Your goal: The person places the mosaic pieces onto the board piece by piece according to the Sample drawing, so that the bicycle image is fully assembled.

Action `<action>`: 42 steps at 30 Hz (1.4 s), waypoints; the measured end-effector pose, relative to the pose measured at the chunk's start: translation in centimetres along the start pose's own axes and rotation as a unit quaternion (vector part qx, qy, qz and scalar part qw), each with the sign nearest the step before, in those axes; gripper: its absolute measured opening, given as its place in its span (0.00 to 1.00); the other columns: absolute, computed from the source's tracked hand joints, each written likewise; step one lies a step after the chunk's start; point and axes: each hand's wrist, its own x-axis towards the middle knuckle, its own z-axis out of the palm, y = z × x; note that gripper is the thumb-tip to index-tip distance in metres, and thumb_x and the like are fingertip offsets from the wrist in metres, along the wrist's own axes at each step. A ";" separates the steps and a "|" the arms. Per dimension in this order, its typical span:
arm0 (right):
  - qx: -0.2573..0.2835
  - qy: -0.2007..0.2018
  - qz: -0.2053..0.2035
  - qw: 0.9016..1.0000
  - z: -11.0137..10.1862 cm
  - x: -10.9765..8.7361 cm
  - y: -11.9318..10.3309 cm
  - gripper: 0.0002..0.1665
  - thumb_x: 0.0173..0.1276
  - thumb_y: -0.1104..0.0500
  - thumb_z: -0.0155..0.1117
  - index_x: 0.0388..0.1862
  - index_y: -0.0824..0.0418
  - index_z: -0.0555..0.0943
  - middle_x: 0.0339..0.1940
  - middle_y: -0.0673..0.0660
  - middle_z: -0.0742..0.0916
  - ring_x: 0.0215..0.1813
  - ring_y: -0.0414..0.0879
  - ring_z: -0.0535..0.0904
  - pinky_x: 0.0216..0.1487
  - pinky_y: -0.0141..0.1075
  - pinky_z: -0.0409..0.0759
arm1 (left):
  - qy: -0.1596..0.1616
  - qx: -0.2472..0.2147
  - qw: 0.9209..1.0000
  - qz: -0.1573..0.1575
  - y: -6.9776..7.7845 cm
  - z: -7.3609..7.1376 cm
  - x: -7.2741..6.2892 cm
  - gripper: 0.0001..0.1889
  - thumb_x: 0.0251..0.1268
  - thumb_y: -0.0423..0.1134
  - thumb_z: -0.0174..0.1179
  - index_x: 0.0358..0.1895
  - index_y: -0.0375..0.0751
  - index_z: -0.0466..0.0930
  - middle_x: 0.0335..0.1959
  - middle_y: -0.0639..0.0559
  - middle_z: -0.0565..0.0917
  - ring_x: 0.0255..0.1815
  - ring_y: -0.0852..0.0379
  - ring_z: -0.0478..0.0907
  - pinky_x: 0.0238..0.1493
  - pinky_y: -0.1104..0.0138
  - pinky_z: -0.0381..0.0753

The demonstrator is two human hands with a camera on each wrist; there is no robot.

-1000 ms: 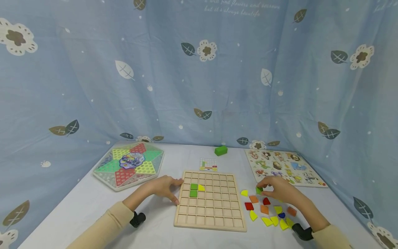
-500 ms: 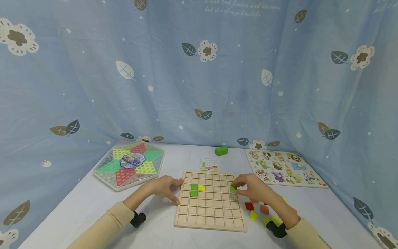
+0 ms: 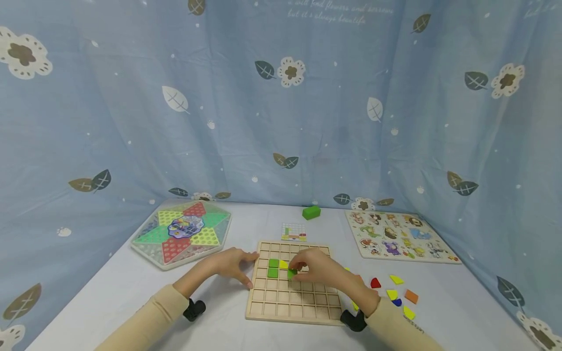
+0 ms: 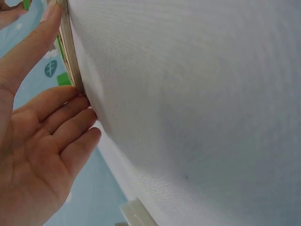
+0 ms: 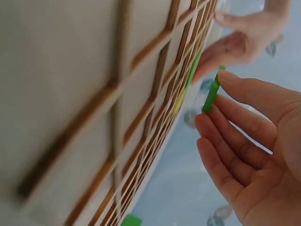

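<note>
A person in tan sleeves works at a white table (image 3: 228,326) with a wooden grid board (image 3: 283,310) in the middle. The right hand (image 3: 318,267) pinches a green square tile (image 5: 212,95) between thumb and fingertips, holding it just above the board, near the yellow piece. The left hand (image 3: 232,264) has its fingers loosely extended, thumb and fingertips touching the board's left edge. Set in the grid are two green squares (image 3: 273,268), one behind the other, with a yellow piece (image 3: 283,264) right of the farther one. Behind the board lies a small pattern card (image 3: 293,232); loose red (image 3: 375,282), orange (image 3: 411,296), yellow (image 3: 392,294) and blue (image 3: 397,302) pieces are scattered to its right.
</note>
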 end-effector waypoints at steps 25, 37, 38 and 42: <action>-0.027 -0.054 0.028 0.998 2.9 3.7 -3.5 0.08 0.57 0.62 0.74 0.36 0.61 0.86 0.29 0.46 0.85 0.30 0.35 0.78 0.31 0.20 0.74 | 0.002 -0.008 1.000 -0.004 -0.2 0.1 -0.1 0.45 0.43 0.51 0.76 0.67 0.36 0.70 0.67 0.43 0.71 0.69 0.41 0.65 0.65 0.50 0.66; -0.018 -0.057 0.004 0.998 2.4 3.2 -3.5 0.10 0.55 0.63 0.76 0.37 0.61 0.87 0.32 0.47 0.86 0.31 0.34 0.79 0.33 0.20 0.75 | 0.001 0.007 1.000 -0.002 0.0 0.0 0.0 0.45 0.43 0.52 0.76 0.67 0.37 0.70 0.67 0.44 0.71 0.68 0.42 0.66 0.64 0.51 0.67; -0.013 -0.056 0.005 0.998 2.2 3.0 -3.5 0.10 0.56 0.63 0.75 0.38 0.61 0.87 0.33 0.47 0.87 0.32 0.34 0.79 0.34 0.21 0.75 | 0.002 0.008 1.000 -0.001 0.0 0.0 0.0 0.45 0.43 0.52 0.76 0.67 0.37 0.70 0.67 0.44 0.72 0.68 0.42 0.66 0.64 0.51 0.68; 0.011 -0.044 0.010 0.999 1.0 1.8 -3.2 0.11 0.60 0.64 0.72 0.43 0.63 0.86 0.38 0.51 0.87 0.37 0.38 0.81 0.39 0.26 0.79 | 0.005 0.011 1.000 -0.004 0.1 0.0 0.1 0.45 0.43 0.52 0.76 0.67 0.37 0.70 0.67 0.44 0.72 0.68 0.42 0.66 0.64 0.51 0.67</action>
